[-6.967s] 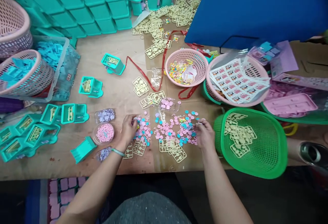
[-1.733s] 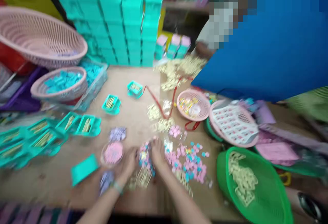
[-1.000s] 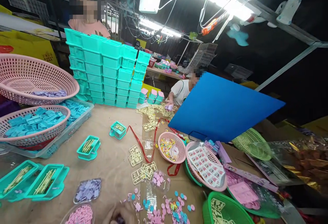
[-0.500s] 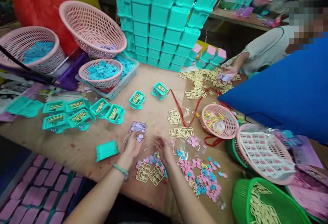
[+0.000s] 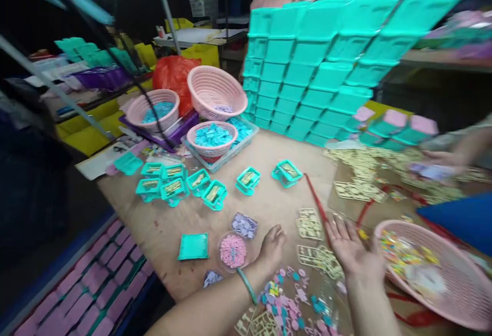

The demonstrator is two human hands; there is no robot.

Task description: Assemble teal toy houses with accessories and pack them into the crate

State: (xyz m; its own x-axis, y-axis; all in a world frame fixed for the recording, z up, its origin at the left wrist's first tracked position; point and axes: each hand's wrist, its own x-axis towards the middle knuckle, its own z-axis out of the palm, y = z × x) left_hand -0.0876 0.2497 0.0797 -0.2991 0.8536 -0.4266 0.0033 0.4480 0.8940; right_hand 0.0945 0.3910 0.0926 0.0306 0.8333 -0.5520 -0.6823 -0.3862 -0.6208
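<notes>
My left hand (image 5: 273, 248) is over the table with its fingers curled together; whatever they hold, if anything, is hidden. Left of it are a clear tray of lilac pieces (image 5: 245, 225) and a round tub of pink pieces (image 5: 232, 252). My right hand (image 5: 355, 251) is turned palm up with the fingers spread and nothing on it. It is beside a red ribbon (image 5: 318, 200) and cream plastic frames (image 5: 309, 224). Pink and blue discs (image 5: 286, 308) are scattered below and between my hands. A closed turquoise box (image 5: 193, 246) lies farther left.
Turquoise boxes (image 5: 307, 74) are stacked high at the back. Small open boxes (image 5: 172, 187) with cream pieces stand at the left. A pink basket (image 5: 472, 264) is at the right, another (image 5: 213, 143) at the back left. A co-worker's hand (image 5: 453, 159) holds lilac pieces.
The view has swung left. My left hand has left the lilac pieces and moved right. My right hand has reached forward and right, and its palm has turned up.
</notes>
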